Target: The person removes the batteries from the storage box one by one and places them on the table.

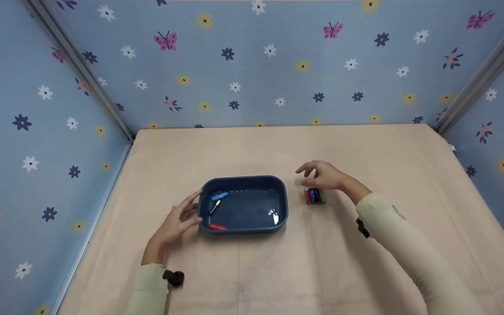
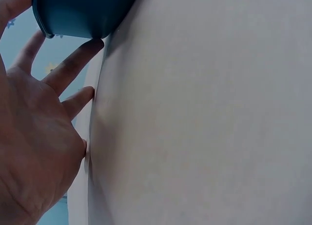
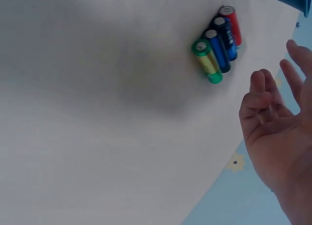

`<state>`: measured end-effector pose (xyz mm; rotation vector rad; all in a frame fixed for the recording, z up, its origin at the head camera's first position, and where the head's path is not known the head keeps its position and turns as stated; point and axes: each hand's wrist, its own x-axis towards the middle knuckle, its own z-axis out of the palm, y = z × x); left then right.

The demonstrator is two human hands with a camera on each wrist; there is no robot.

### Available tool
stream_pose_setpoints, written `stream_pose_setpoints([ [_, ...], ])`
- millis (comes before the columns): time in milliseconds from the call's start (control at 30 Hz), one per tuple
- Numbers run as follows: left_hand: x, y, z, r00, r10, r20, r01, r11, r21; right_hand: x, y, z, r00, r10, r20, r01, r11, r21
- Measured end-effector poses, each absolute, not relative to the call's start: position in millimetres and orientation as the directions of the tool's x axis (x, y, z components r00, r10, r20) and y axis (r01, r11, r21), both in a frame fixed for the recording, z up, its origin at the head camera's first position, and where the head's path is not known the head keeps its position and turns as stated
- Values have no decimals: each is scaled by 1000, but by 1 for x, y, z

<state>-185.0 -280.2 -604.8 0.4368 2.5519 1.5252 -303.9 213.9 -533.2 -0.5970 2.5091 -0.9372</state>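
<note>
A dark blue rectangular tub [image 1: 243, 231] stands on the table, with a blue, a black-and-silver and a red small cylinder inside, toward its left. My left hand [image 1: 176, 223] rests on the tub's left side, fingers spread; the left wrist view shows fingertips against the tub wall [image 2: 78, 15]. To the right of the tub, several batteries [image 1: 314, 196] lie side by side in a row. Seen from the right wrist, they are red, dark blue, blue, and green-and-gold [image 3: 208, 63]. My right hand [image 1: 324, 176] hovers just beyond the row, fingers loosely bent and holding nothing.
A pale beige cloth [image 1: 243, 280] covers the table. Blue flowered panels [image 1: 252, 65] rise behind and at both sides, joined by grey corner posts [image 1: 81, 65]. A glossy bright spot shows on the tub's floor at the lower right.
</note>
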Motion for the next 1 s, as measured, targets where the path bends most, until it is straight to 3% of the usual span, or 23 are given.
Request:
stream_pose_setpoints([
  [567, -186, -281, -605, -942, 335, 4, 129, 351, 927, -308, 163, -515, -778, -595, -203, -294, 630, -718],
  [1000, -187, -280, -605, -952, 307, -16, 114, 402, 909, -309, 123, -510, -755, -640, -140, -350, 575, -740],
])
